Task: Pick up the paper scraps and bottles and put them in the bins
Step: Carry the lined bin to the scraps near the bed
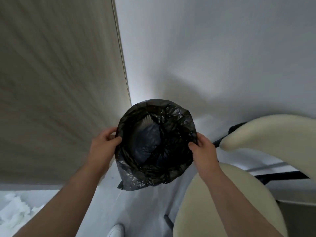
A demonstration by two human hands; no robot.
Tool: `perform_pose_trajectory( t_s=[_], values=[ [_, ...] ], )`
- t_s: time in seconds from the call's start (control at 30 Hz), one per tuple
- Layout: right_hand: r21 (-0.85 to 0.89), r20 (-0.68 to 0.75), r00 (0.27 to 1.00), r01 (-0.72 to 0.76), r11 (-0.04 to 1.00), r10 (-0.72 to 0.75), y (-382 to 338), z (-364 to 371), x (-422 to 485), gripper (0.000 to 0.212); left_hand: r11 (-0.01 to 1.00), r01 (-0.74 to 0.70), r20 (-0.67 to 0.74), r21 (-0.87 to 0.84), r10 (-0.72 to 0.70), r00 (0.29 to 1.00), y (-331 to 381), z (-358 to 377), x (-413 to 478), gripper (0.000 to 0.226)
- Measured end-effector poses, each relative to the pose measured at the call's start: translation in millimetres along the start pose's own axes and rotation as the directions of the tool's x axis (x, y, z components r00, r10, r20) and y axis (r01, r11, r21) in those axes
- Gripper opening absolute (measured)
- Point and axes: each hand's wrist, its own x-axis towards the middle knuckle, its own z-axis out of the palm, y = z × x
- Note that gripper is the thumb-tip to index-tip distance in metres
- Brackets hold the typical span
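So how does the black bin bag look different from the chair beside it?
The bin bag is black and glossy; the chair is cream and matte. The bin bag is crinkled all over, while the chair is smooth and rounded. The left hand and right hand grip the bin bag's rim; neither grips the chair.

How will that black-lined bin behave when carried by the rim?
Likely light: the left hand and right hand manage the bin by its rim alone. Its crinkled black liner looks thin and floppy, so it may slip.
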Motion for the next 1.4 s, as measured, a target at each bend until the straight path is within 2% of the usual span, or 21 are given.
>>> perform_pose_trajectory(
  t_s=[0.3,0.57,0.77,1.0,1.4],
  values=[
    [0.040,0.052,0.979,0.195,0.980,-0.197,-166,-93,-103,0.031,0.980,-0.183,-0.052,-0.082,0.179,0.982,175,-19,-150,0.040],
    [-0.047,0.094,0.950,0.304,0.952,-0.299,-252,-124,-200,0.029,0.944,-0.304,-0.184,-0.131,0.278,0.943,254,-62,-288,0.035],
    [-0.059,0.198,0.909,0.385,0.921,-0.367,-276,-109,-276,0.024,0.929,-0.341,-0.289,-0.142,0.291,0.912,248,-126,-373,0.029],
    [-0.013,0.392,0.815,0.470,0.883,-0.427,-294,-48,-381,0.022,0.921,-0.361,-0.429,-0.148,0.269,0.862,212,-235,-473,0.033],
    [0.009,0.678,0.567,0.630,0.777,-0.467,-255,110,-601,0.024,0.910,-0.395,-0.740,-0.124,0.180,0.648,99,-422,-680,0.034]
  ],
)
